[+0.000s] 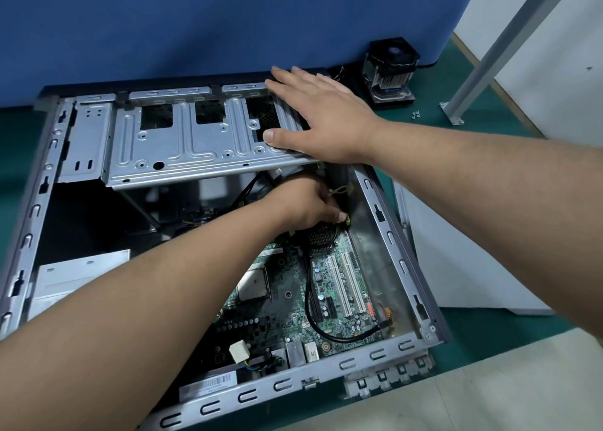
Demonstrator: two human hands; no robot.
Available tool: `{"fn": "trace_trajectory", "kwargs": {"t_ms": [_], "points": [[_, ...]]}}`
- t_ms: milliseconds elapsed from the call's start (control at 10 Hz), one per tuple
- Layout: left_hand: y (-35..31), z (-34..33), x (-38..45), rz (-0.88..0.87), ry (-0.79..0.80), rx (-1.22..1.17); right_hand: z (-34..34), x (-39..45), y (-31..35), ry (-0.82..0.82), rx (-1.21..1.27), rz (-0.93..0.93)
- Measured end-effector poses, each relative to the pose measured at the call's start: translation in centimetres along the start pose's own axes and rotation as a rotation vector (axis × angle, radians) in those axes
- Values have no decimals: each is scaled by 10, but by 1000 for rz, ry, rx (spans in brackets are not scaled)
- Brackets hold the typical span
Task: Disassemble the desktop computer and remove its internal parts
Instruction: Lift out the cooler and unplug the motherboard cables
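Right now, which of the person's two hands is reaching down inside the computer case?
The left hand, fingers closed on a yellow-tipped connector above the motherboard. The right hand lies flat, open, on top of the metal drive cage.

I am pressing my right hand (321, 112) flat, fingers spread, on the grey stamped-steel drive cage (182, 140) at twelve o'clock in the open grey metal computer case (388, 235). My left hand (306, 207) is reaching under that cage, fingers curled around a small yellow connector (347, 221) just above the green motherboard (326, 300). A black-fanned finned aluminium CPU cooler (391, 71) is sitting on the green mat (509, 336) at one o'clock, well apart from the case.
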State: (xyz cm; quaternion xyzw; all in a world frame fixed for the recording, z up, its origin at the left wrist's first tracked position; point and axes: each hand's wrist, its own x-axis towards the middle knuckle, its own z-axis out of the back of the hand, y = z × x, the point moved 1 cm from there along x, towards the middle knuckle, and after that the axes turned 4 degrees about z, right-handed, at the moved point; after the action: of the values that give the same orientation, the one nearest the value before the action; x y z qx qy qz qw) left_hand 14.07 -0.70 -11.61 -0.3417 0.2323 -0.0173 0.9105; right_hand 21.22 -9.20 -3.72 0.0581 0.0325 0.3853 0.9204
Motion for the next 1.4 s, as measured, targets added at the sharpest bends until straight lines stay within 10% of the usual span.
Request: {"fn": "trace_trajectory", "kwargs": {"t_ms": [400,1400], "points": [[8,-16,-10,21,-366,-61,1,-1,-1,-2,8,-3],[11,-18,17,-52,-389,-25,-3,1,0,-24,1,2]]}}
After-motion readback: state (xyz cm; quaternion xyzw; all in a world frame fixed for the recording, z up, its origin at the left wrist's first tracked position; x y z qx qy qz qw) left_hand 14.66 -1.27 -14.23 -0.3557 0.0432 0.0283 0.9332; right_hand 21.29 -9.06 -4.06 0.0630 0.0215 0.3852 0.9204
